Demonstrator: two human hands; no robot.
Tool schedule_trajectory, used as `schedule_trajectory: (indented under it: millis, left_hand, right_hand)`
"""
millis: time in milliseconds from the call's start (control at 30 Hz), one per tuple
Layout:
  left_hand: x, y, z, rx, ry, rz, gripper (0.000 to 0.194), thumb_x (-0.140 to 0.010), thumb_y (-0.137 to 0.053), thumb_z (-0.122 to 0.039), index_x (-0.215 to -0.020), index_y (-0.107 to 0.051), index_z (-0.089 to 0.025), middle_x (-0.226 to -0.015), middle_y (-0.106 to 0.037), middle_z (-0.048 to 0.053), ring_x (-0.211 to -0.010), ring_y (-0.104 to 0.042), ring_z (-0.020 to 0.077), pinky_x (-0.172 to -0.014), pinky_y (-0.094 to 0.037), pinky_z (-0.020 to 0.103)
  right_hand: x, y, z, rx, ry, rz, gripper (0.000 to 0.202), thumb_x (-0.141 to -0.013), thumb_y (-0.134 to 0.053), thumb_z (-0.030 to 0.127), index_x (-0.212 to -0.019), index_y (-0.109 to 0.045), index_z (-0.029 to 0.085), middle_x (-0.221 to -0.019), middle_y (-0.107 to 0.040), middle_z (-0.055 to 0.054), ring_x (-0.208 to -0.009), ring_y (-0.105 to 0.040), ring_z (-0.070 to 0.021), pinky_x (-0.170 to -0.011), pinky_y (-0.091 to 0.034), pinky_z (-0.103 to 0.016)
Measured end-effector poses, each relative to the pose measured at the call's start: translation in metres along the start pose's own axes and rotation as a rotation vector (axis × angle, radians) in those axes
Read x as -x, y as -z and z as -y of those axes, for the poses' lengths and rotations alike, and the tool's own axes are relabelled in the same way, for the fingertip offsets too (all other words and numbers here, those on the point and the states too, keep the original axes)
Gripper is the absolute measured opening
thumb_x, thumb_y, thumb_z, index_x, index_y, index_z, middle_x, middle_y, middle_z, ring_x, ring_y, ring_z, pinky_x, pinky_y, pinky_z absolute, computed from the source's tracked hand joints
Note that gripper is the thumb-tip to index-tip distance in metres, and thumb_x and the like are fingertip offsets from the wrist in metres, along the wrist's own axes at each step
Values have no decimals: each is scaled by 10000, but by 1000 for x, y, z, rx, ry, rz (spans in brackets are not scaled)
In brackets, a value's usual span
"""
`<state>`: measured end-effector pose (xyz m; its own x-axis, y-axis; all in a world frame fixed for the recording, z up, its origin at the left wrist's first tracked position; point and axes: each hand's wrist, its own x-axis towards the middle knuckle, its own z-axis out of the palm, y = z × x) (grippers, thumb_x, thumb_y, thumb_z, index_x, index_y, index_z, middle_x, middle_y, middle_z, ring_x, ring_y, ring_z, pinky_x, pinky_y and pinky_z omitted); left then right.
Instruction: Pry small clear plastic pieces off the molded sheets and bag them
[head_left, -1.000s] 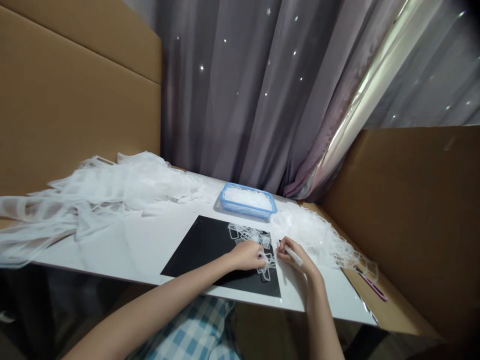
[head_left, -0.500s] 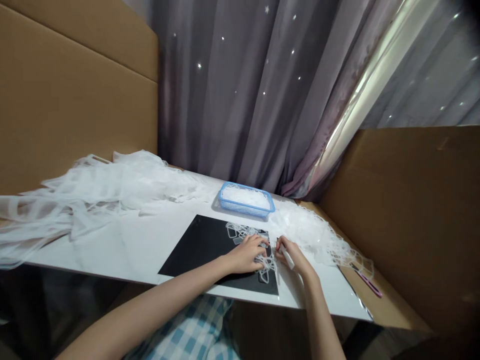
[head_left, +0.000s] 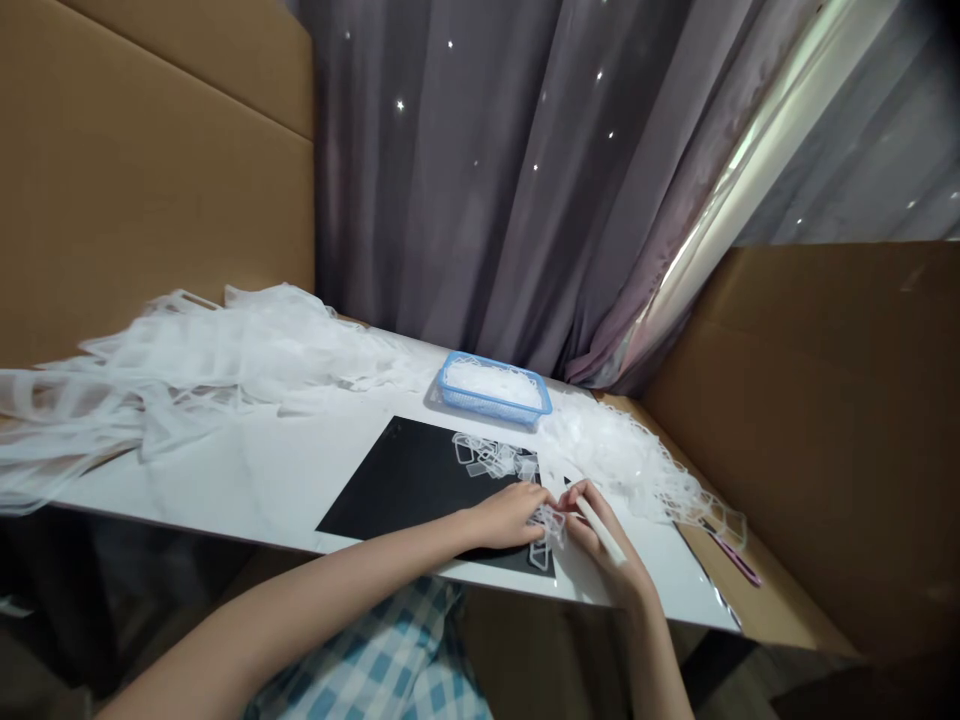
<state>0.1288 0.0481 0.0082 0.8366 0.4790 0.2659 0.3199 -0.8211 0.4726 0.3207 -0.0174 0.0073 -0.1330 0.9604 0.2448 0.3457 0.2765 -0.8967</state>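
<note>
My left hand (head_left: 517, 514) is over the right part of a black mat (head_left: 420, 490), its fingers closed on a bunch of clear-white plastic frames (head_left: 540, 552). Close against its fingertips, my right hand (head_left: 600, 525) is closed around a white pen-like tool (head_left: 602, 530). Whether the right fingertips also pinch a frame is too small to tell. More loose plastic frames (head_left: 491, 456) lie on the mat's upper right part, just beyond my left hand.
A blue basket (head_left: 544, 405) of white pieces stands behind the mat. White sheer material (head_left: 247, 345) is heaped at left, and a pile of white frames (head_left: 615, 455) at right. A pink-handled tool (head_left: 736, 560) lies on the right cardboard. Cardboard walls (head_left: 157, 170) flank the white table (head_left: 247, 470).
My left hand has shifted right, towards the mat's right edge, with the frames. My right hand has turned, and its fingertips now meet the left ones. The view has tilted slightly.
</note>
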Motion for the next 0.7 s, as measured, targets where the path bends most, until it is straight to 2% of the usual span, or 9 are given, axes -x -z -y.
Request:
schedule_trajectory:
  millis: [133, 233, 300, 400, 500, 600, 700]
  left_hand:
    - [2, -5, -11, -117, -21, 50, 184, -826, -550, -190, -998, -574, -127, -1010, -652, 125, -961, -612, 271, -856, -465, 363]
    - [12, -4, -14, -188, -45, 68, 131, -829, -554, -226, -919, -571, -132, -925, -655, 126, -885, -619, 275, -799, -465, 360]
    - [22, 1, -12, -254, -71, 73, 103, -826, -556, -250, -854, -565, -151, -866, -656, 106, -834, -626, 263, -745, -456, 340]
    - [35, 13, -5, -361, -82, 66, 97, -809, -550, -265, -781, -552, -173, -787, -658, 68, -741, -630, 235, -634, -414, 310]
    - [44, 23, 0, -397, -38, 71, 113, -790, -544, -265, -719, -542, -177, -727, -656, 46, -675, -621, 211, -563, -360, 293]
    - [47, 27, 3, -399, 5, 77, 131, -775, -548, -259, -674, -545, -175, -691, -655, 40, -648, -610, 193, -546, -335, 279]
    - [48, 25, 3, -403, 25, 70, 156, -771, -547, -277, -655, -554, -173, -667, -652, 43, -626, -603, 192, -536, -319, 277]
  right_hand:
    - [2, 1, -22, -56, 21, -285, 246, -814, -631, 352, -840, -414, 239, -873, -575, -35, -812, -565, -197, -716, -448, -315]
    - [3, 0, -34, -74, -6, -361, 250, -815, -623, 366, -830, -409, 238, -874, -588, -46, -737, -557, -181, -662, -452, -310]
    - [4, -3, -31, -68, -6, -332, 233, -830, -609, 371, -834, -421, 235, -896, -605, -59, -731, -568, -180, -663, -458, -313]
    - [-1, -12, -15, 16, 64, -219, 182, -871, -563, 365, -850, -447, 226, -957, -632, -79, -869, -605, -212, -764, -466, -332]
    - [-21, -25, 2, 152, 138, -83, 130, -886, -518, 336, -876, -463, 218, -1007, -645, -76, -937, -613, -218, -810, -458, -328]
    - [-56, -39, 5, 293, 162, -52, 136, -853, -519, 333, -851, -447, 217, -917, -653, -53, -819, -619, -200, -733, -452, -300]
    - [-90, -50, -1, 364, 160, -16, 178, -775, -591, 303, -834, -447, 218, -763, -619, -11, -671, -568, -177, -635, -408, -267]
